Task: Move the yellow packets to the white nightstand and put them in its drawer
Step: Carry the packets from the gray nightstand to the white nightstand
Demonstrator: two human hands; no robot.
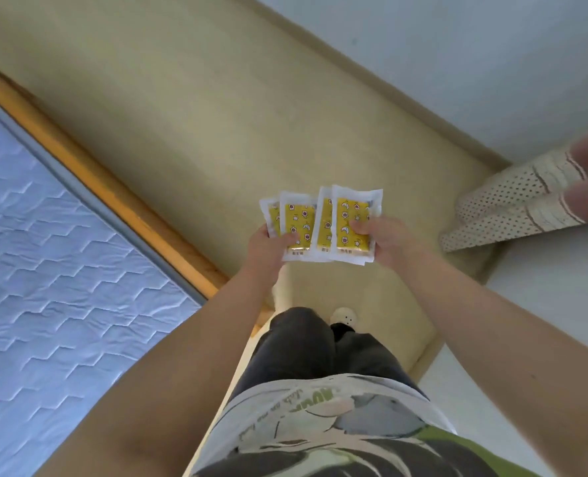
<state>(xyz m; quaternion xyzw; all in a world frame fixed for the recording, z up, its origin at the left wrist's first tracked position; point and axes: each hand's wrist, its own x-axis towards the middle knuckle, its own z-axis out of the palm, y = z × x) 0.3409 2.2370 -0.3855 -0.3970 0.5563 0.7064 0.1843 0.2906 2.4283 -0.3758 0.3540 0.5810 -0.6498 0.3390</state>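
Several yellow packets with white borders and a star-and-moon print are fanned out in front of me above the floor. My left hand (268,244) grips the left pair of yellow packets (294,222) from below, thumb on top. My right hand (387,241) pinches the right pair of yellow packets (349,222), thumb pressing on the front one. The white nightstand and its drawer are not in view.
A bed with a blue quilted mattress (55,256) and a wooden frame (120,197) runs along the left. Beige floor (217,115) lies ahead, bounded by a white wall (458,63). Another person's feet in perforated cream slippers (502,208) stand at the right.
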